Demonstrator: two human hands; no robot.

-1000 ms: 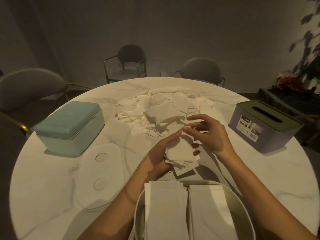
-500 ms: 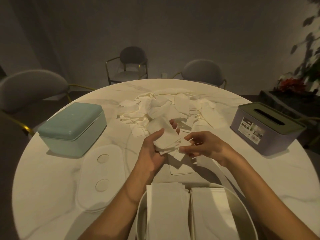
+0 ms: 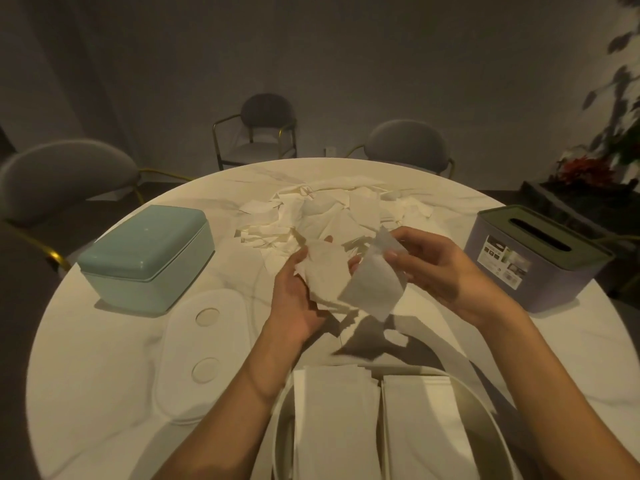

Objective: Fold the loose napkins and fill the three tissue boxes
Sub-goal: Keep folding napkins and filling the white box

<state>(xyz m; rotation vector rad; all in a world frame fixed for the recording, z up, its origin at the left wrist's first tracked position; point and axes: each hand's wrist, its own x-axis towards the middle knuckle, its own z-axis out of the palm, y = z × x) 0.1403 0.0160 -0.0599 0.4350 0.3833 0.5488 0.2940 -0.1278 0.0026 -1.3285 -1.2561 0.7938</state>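
My left hand holds a small bunch of white napkins above the table. Beside it my right hand pinches one napkin by its top edge and holds it hanging. A heap of loose napkins lies behind both hands. Nearest me is an open white box with two stacks of folded napkins inside. A teal tissue box with its lid on stands at the left. A purple box with a slotted green lid stands at the right.
A white oval lid with two round dimples lies flat left of the open box. Everything sits on a round white marble table. Grey chairs stand around its far side, and a plant at the right.
Both hands have lifted from the table with napkins. My right hand has pulled one napkin away to the right out of the bunch held by my left hand.
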